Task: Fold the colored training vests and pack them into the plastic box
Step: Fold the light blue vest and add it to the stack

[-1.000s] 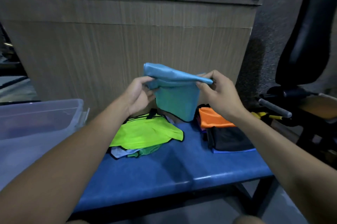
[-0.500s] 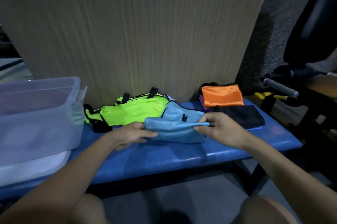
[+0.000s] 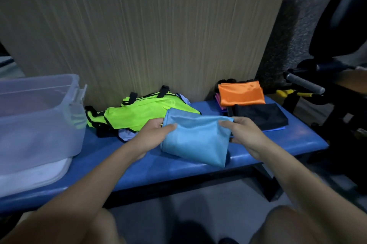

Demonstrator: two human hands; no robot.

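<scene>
light-blue vest (image 3: pixel 195 140), folded into a soft rectangle, is held low over the blue bench (image 3: pixel 288 140), its near corner drooping toward the front edge. its left side is gripped by the left hand (image 3: pixel 153 134), thumb on top; its right edge is pinched by the right hand (image 3: pixel 244 134). just behind, a neon-yellow vest (image 3: pixel 139 114) is spread unfolded. further right, an orange vest (image 3: pixel 241 93) and a black vest (image 3: pixel 260 114) are stacked folded. the clear plastic box (image 3: pixel 39 124) is seen at the bench's left end, well apart.
</scene>
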